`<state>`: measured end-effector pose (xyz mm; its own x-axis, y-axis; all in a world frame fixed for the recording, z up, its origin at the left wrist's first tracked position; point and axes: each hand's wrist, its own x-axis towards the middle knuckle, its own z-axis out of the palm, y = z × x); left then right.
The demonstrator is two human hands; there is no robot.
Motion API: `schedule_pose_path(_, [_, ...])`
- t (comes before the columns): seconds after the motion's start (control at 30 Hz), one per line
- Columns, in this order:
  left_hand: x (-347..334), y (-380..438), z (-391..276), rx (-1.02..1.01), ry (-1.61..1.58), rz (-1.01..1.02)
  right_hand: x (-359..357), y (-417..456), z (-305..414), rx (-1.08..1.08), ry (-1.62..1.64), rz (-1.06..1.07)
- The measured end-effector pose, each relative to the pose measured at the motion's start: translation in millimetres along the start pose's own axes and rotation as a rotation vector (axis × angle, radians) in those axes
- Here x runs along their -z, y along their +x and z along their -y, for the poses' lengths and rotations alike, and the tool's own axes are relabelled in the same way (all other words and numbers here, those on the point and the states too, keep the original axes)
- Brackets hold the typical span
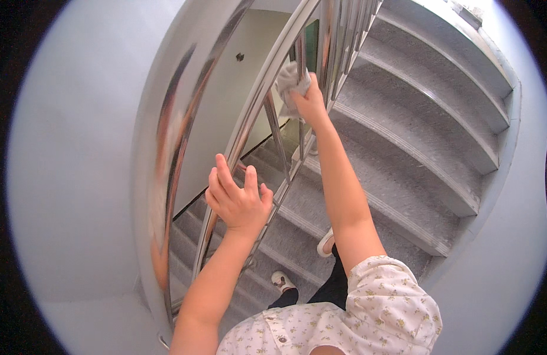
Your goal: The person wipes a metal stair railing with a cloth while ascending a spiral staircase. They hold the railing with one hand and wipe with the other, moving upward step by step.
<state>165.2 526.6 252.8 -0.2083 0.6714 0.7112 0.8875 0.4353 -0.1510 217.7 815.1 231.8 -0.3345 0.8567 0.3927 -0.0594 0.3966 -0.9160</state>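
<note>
My right hand (310, 100) is closed around a crumpled light grey cloth (290, 84), which it presses on an upright bar of the stainless steel railing. My left hand (240, 195) has its fingers apart and bent, with nothing in it; it is over the shiny lower rail (255, 100), and whether the fingertips touch the metal I cannot tell. Further left curves the wide polished handrail (156, 133), with reflections along it. A slanted steel bar (278, 137) runs between my two hands. The cloth hides part of the bar behind it.
Grey stone steps (402, 128) with ridged edges rise on the right beside a pale wall (517, 213). Through the railing a lower flight (189, 239) shows. My feet, in white shoes (282, 280), stand on the stairs. Some object (471, 18) lies at the top right.
</note>
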Motion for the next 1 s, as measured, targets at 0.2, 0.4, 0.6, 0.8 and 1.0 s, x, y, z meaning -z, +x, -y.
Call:
schedule_pose_path(0.2, [-0.9, 0.4, 2.3, -0.004, 0.029, 0.01, -15.3, -62.1, -124.8, -0.116, -0.003, 0.037])
schedule_pose_path(0.4, [-4.3, 2.6, -2.7, -0.022, 0.062, 0.025, -23.3, -118.1, -266.0, -0.197, 0.016, -0.061])
schedule_pose_path(0.6, [-1.5, 1.4, -1.7, -0.029, 0.134, 0.03, -25.7, -136.4, -348.1, -0.358, -0.367, 0.042])
schedule_pose_path(0.8, [0.7, -3.1, 6.3, -0.039, 0.106, 0.039, -38.7, -148.7, -322.0, -0.379, -0.514, -0.049])
schedule_pose_path(1.0, [-2.4, -2.3, 4.3, -0.049, 0.051, -0.02, -44.0, -165.7, -229.7, -0.539, -0.434, 0.123])
